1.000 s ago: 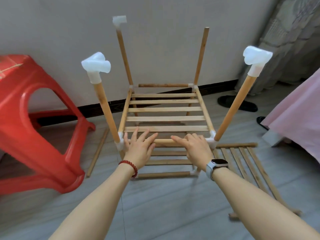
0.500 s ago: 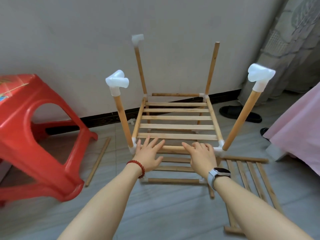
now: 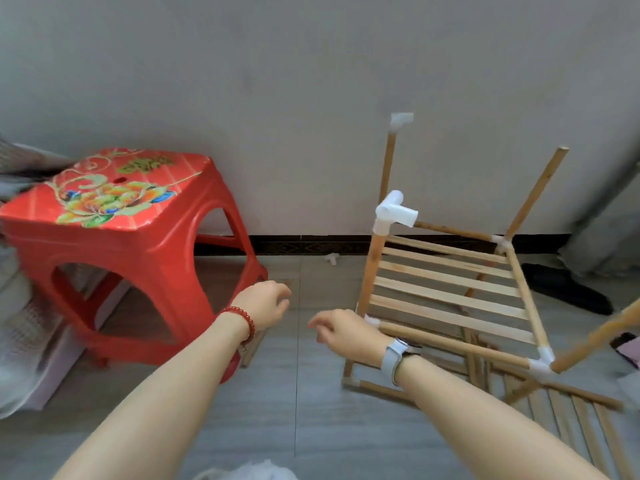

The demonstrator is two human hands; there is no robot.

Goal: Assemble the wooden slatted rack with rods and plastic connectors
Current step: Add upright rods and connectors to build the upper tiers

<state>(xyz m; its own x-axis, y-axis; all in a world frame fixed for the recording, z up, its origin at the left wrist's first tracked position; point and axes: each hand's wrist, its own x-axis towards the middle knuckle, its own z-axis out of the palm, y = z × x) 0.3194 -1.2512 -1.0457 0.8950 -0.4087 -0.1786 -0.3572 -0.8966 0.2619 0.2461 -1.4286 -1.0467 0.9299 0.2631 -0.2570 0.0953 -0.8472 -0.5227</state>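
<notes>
The partly built wooden rack (image 3: 446,292) stands on the floor at right, its slatted shelf held by white plastic corner connectors. Upright rods rise from its corners; the near-left rod carries a white connector (image 3: 394,211) and the far-left rod another (image 3: 401,120). My left hand (image 3: 265,304), with a red bead bracelet, hovers left of the rack with fingers loosely curled and holds nothing. My right hand (image 3: 341,332), with a watch on the wrist, hangs beside the rack's near-left corner, fingers relaxed and empty. A loose rod (image 3: 251,344) lies on the floor, mostly hidden under my left wrist.
A red plastic stool (image 3: 131,244) with a flower print stands at left against the wall. A small white connector (image 3: 331,258) lies on the floor by the skirting. A spare slatted panel (image 3: 571,420) lies at lower right. A dark slipper (image 3: 568,292) sits behind the rack.
Both hands have lifted off the rack's front rod and moved left. The view has swung left, so the rack now sits at the right and the stool is in full sight.
</notes>
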